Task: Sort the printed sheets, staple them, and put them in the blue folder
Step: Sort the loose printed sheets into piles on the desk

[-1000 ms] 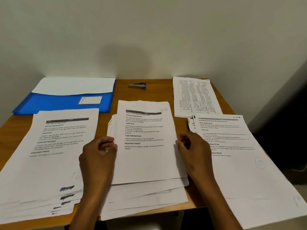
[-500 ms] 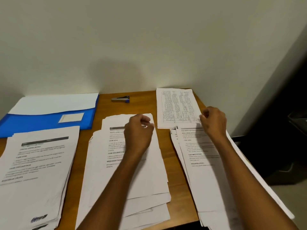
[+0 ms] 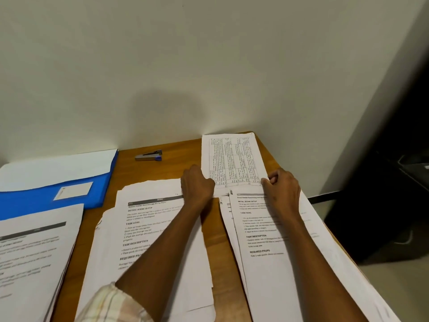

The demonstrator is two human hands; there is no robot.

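Three piles of printed sheets lie on the wooden table (image 3: pixel 178 152): a left pile (image 3: pixel 34 252), a middle pile (image 3: pixel 144 228) and a right pile (image 3: pixel 262 231). Behind the right pile lies a sheet printed with a table (image 3: pixel 232 159). My left hand (image 3: pixel 197 183) is curled at that sheet's near left corner, and my right hand (image 3: pixel 283 185) pinches its near right corner. The blue folder (image 3: pixel 34 202) lies at the back left with a white sheet on it. A small grey and blue stapler (image 3: pixel 148 156) rests near the wall.
The table stands against a pale wall. Its right edge runs just beyond the right pile, whose sheets overhang it. Dark furniture (image 3: pixel 394 205) stands on the floor to the right. A strip of bare wood (image 3: pixel 220 252) shows between the middle and right piles.
Both hands left the middle pile and reached away to the back right, where they now hold the near corners of the sheet printed with a table. The camera view turned right.
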